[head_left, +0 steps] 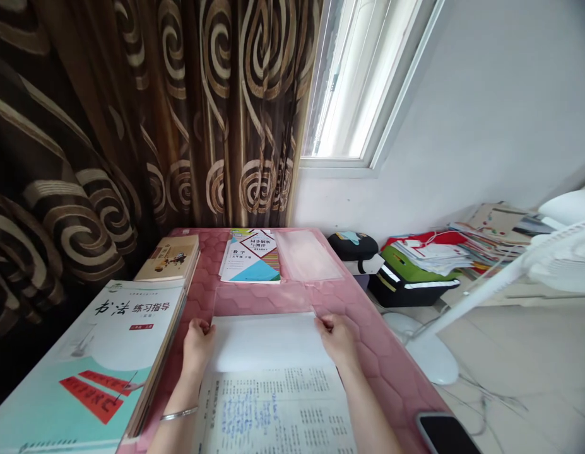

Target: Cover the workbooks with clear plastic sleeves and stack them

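An open book lies in front of me, its printed page (277, 413) marked with blue handwriting. Beyond the print is a blank white leaf (271, 340), perhaps the inside of the book's cover. My left hand (198, 343), closed, pinches its far left corner; a silver bangle circles that wrist. At the far right corner my right hand (338, 337) is closed in a similar pinch. A clear plastic sheet (261, 298), probably a book cover, reaches past the leaf's far edge between the hands. Whether the fingers also grip the plastic is hard to see.
Stacked books (131, 340) stand left on the pink padded table cover (368, 343). Farther back are a maths workbook (252, 258) and a translucent plastic cover (308, 255). A phone (446, 434) lies at the right edge, near a white fan (481, 290) on the floor.
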{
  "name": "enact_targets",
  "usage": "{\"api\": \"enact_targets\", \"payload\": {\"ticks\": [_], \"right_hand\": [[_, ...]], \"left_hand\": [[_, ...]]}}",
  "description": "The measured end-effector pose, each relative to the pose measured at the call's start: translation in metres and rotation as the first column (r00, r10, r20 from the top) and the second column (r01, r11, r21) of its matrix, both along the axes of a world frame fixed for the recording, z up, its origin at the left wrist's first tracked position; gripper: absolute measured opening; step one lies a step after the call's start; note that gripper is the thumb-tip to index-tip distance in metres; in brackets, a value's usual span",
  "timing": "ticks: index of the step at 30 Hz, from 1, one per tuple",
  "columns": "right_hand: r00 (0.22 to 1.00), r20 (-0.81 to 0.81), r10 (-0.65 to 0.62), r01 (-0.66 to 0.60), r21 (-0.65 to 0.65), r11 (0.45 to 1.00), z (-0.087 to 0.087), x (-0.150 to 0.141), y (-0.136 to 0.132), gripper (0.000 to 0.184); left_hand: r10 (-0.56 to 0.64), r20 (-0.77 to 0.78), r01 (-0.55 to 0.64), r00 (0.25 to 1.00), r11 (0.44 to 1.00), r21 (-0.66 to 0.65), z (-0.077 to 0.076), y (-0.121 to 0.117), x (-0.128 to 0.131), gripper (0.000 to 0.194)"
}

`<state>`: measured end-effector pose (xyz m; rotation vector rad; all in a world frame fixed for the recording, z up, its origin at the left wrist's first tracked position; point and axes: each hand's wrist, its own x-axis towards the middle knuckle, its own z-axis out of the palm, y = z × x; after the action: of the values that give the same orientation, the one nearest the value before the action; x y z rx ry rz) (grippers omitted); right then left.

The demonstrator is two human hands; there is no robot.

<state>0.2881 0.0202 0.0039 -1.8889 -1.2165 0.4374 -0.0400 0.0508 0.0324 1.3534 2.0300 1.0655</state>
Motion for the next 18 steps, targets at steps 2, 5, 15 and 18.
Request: {"api": "enact_targets", "payload": {"ticks": [2,5,15,18], "right_hand": [[0.997,-0.078,0.006,-0.004,0.021,1.000,-0.006,0.002,0.003,0.031],[0.987,-0.161,0.007,-0.003,0.029,1.000,-0.015,0.005,0.007,0.038],[0.982,-0.187,-0.028,0.047,0.101,0.994,-0.012,0.009,0.006,0.045],[0.992,-0.123,-0.040,0.052,0.097,0.994,-0.006,0.007,0.003,0.040]], "left_hand": [[0.001,-0.002,-0.001,1.000,1.000,0.014,-0.002,0.000,0.000,0.016],[0.005,-0.002,-0.005,1.000,0.999,0.037,-0.004,0.000,-0.001,0.016],[0.004,0.092,-0.017,0.996,0.990,0.142,-0.008,-0.002,-0.002,0.022],[0.000,0.137,-0.025,0.991,0.983,0.181,-0.010,-0.003,-0.003,0.025]]}}
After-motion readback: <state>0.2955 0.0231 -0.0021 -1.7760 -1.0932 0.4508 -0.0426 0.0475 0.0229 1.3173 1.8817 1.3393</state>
